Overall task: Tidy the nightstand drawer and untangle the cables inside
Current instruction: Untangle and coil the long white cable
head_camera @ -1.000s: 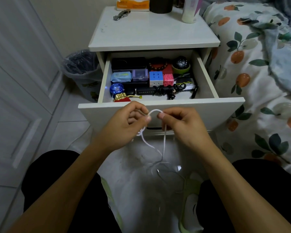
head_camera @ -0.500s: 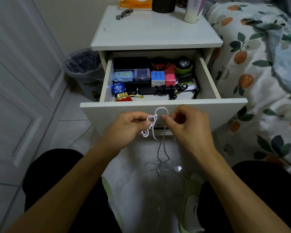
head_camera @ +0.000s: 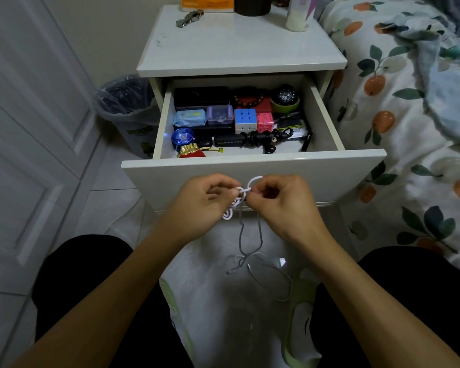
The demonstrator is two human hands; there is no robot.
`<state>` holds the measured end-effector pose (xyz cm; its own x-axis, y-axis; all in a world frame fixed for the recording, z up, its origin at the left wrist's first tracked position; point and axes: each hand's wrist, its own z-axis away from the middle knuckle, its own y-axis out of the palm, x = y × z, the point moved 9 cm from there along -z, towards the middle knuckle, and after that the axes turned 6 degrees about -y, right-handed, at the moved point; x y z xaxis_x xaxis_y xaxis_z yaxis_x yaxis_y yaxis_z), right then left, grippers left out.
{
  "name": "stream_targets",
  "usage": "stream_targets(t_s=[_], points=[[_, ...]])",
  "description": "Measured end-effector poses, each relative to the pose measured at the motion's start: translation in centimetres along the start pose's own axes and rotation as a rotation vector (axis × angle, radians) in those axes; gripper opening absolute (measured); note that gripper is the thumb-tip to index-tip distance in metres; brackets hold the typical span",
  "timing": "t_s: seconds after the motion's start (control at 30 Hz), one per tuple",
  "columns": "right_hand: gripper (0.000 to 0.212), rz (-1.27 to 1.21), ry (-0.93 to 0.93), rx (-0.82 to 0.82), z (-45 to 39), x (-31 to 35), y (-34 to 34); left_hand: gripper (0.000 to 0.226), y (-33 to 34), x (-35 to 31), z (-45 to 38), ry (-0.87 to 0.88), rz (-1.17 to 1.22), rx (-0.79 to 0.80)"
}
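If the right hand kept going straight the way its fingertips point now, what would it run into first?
The right hand points left, toward the left hand. It would first meet the white cable knot pinched between them, then probably the left fingertips almost immediately; depth looks matched, though one view cannot confirm.

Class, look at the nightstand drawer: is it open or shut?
Open. The drawer is pulled out from the nightstand, its contents visible, including the puzzle cube.

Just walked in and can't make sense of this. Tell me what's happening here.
A person sits before the open white nightstand drawer. The left hand and right hand both pinch a knotted thin white cable, working at the tangle in front of the drawer. Its loose ends hang to the floor. A coiled black cable lies in the drawer.
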<state>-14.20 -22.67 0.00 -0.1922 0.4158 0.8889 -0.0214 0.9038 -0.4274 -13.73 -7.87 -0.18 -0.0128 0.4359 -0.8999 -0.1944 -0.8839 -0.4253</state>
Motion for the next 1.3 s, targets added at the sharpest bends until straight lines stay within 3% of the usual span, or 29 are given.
stream_targets(t_s=[0.17, 0.3, 0.4, 0.53, 0.67, 0.77, 0.87, 1.0, 1.13, 1.3], points=[[0.017, 0.137, -0.053, 0.029, -0.2, 0.7, 0.1, 0.013, -0.3, -2.3, 0.7, 0.236, -0.158, -0.096], [0.016, 0.149, -0.059, -0.030, -0.2, 1.0, -0.3, 0.010, 0.1, -2.7, 1.0, 0.287, -0.270, -0.176], [0.015, 0.086, -0.092, -0.077, 0.0, 1.5, -0.6, 0.009, 0.4, -2.3, 0.7, 0.212, -0.243, -0.217], [0.014, 0.066, -0.261, -0.132, 0.5, 3.2, -1.0, 0.010, -0.1, 0.3, -0.3, -0.053, 0.014, -0.226], [0.016, -0.084, -0.049, -0.025, 0.0, 0.7, -0.3, 0.010, -0.4, 0.2, -0.4, -0.025, 0.016, -0.178], [0.018, -0.155, -0.067, 0.071, -0.2, 0.9, 0.3, 0.007, -0.3, -0.6, 0.0, 0.057, -0.023, -0.151], [0.019, -0.339, -0.043, 0.020, -0.2, 1.0, -0.2, 0.010, -0.8, -0.6, 0.0, 0.089, -0.078, -0.200], [0.027, -0.632, 0.157, 0.032, -0.3, -0.2, -0.3, 0.020, -1.6, 0.0, -0.5, 0.028, 0.179, -0.180], [0.040, -0.264, 0.081, 0.131, -0.4, 0.1, -0.3, 0.020, -1.5, -1.1, 0.1, 0.103, 0.126, -0.164], [0.024, -0.323, -0.054, 0.047, -0.3, 1.1, -0.6, 0.020, -1.0, -1.6, 0.2, 0.118, 0.072, -0.109]])
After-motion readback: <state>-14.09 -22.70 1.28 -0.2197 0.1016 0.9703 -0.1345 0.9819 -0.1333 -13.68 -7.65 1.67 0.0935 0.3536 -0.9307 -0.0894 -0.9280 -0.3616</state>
